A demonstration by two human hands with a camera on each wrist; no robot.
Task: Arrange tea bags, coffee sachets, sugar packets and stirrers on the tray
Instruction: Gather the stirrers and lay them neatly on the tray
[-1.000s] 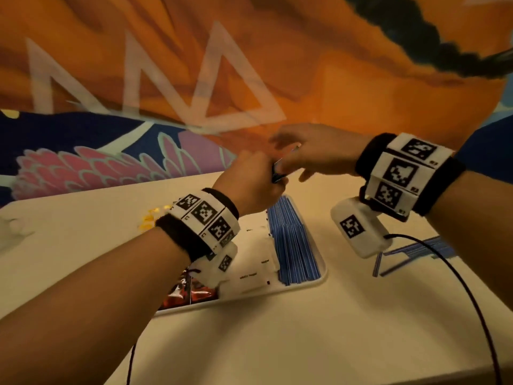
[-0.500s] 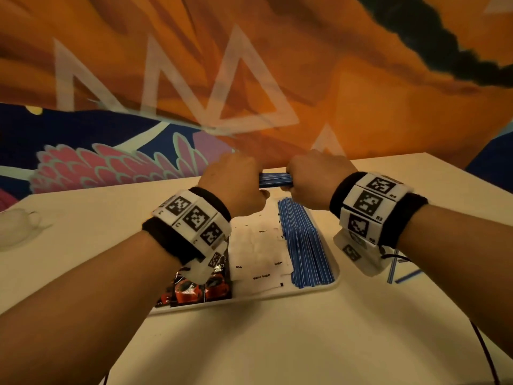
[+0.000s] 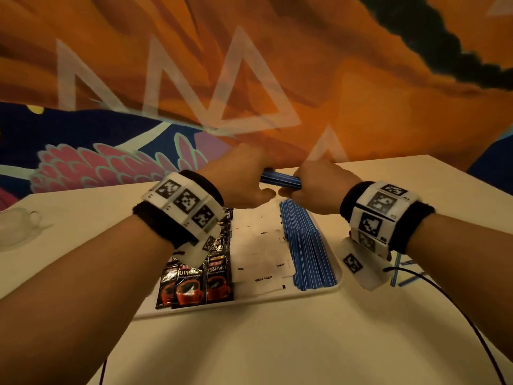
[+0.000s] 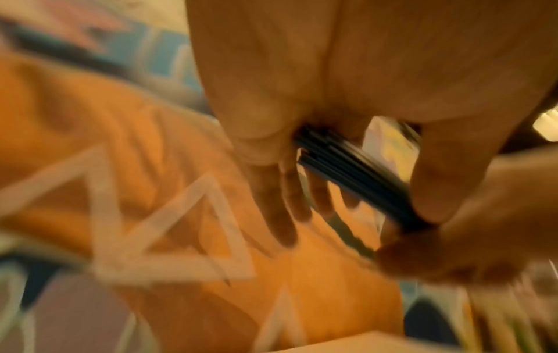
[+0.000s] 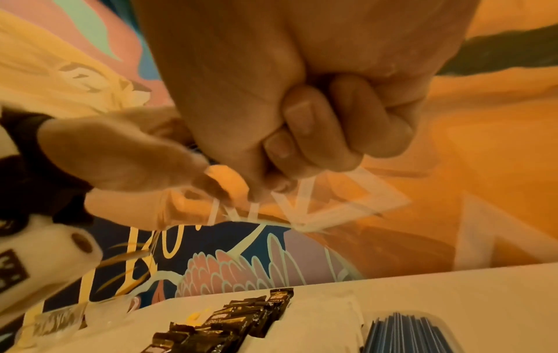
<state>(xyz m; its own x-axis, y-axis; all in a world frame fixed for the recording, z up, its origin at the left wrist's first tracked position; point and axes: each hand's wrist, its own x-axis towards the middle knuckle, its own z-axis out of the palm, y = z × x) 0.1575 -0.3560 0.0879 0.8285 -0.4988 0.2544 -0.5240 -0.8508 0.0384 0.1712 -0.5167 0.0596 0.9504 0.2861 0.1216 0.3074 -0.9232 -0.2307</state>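
Observation:
Both hands hold one bundle of blue wrapped stirrers (image 3: 280, 180) level above the far end of the white tray (image 3: 238, 306). My left hand (image 3: 244, 180) grips its left end and my right hand (image 3: 319, 187) its right end, fingers curled round it (image 5: 317, 133). The left wrist view shows the bundle (image 4: 353, 176) blurred between thumb and fingers. On the tray lie dark coffee sachets (image 3: 204, 279) at the left, white sugar packets (image 3: 259, 254) in the middle and a row of blue stirrers (image 3: 306, 245) at the right.
A few loose blue stirrers (image 3: 404, 273) lie on the cream table right of the tray, under my right wrist. A clear plastic bag (image 3: 16, 226) sits at the table's far left. A black cable (image 3: 458, 309) trails off the right wrist. A painted wall stands close behind.
A second ago my right hand was reaching over to the bundle in my left hand. Now both hands grip its ends and have come lower and nearer over the tray.

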